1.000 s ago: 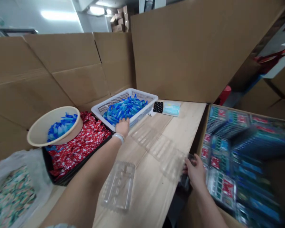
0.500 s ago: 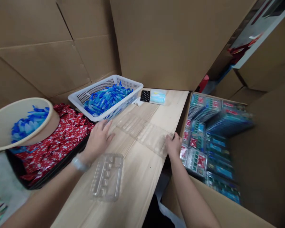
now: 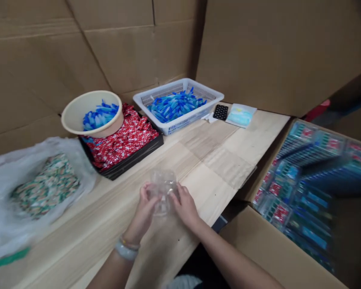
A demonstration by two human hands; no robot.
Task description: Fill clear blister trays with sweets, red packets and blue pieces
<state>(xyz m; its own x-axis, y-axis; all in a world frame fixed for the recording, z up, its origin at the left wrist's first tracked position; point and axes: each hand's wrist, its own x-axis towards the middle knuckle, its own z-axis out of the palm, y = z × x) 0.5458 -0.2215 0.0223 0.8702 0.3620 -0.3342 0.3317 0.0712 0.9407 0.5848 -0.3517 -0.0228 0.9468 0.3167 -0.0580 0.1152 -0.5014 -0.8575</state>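
Between my hands, over the wooden table (image 3: 114,224), is a clear plastic tray (image 3: 163,180) with moulded compartments, blurred by motion. My left hand (image 3: 144,206) grips its left side, the thumb lying over the front. On the opposite side my right hand (image 3: 185,204) is closed on the tray's edge. No contents can be made out inside the tray. Beyond my hands, a strip of clear tape (image 3: 213,156) seems to lie across a darker patch of the tabletop.
A white basket (image 3: 180,127) and a cream bowl (image 3: 70,114) hold blue pieces. Under the bowl sits a black box (image 3: 132,160) of red packets. A plastic bag (image 3: 87,168) of small striped pieces lies left. At right stands a carton (image 3: 267,220) of packed clear cases.
Both hands have come together on the clear tray, which lay on the table before. My right hand has left the carton's edge. The view has turned left.
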